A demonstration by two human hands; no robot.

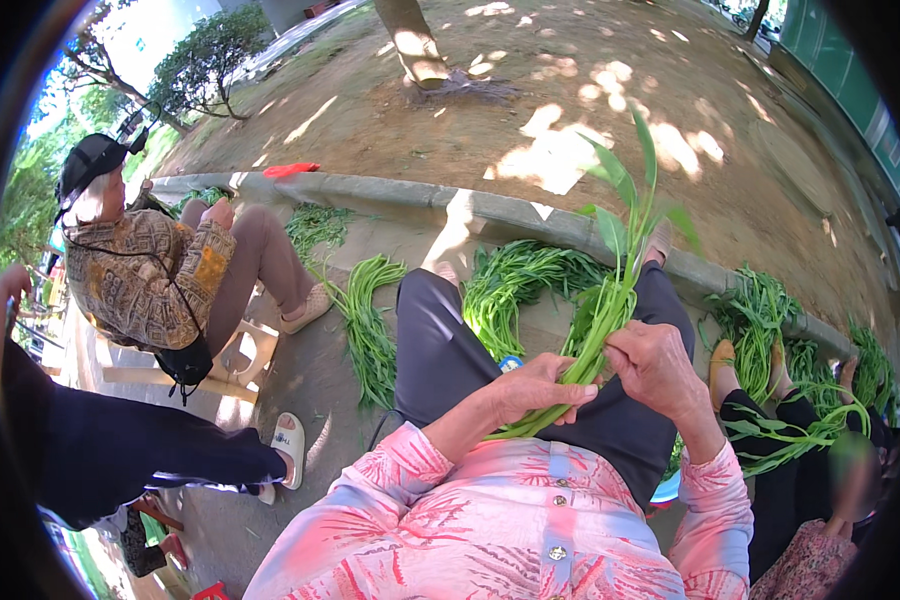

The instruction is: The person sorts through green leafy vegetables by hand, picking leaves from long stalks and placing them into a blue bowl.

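Observation:
A bunch of long-stemmed water spinach [596,341] lies slantwise over my lap, its leafy tops pointing away from me. My left hand [544,386] is wrapped around the lower stems, thumb on top. At the right side of the bunch, my right hand [656,367] has its fingers curled in and the fingertips pinched against the stems. Between my feet, a larger heap of water spinach [495,300] rests on the pavement, partly hidden behind the bunch. Another pile of water spinach [367,326] is on the ground left of my left knee.
A stone kerb [390,191] runs across in front, with bare soil and a tree trunk [416,45] beyond. To the left a person [150,262] sits on a low wooden stool [240,360]. On the right are more greens [757,322] and another person's legs [780,457].

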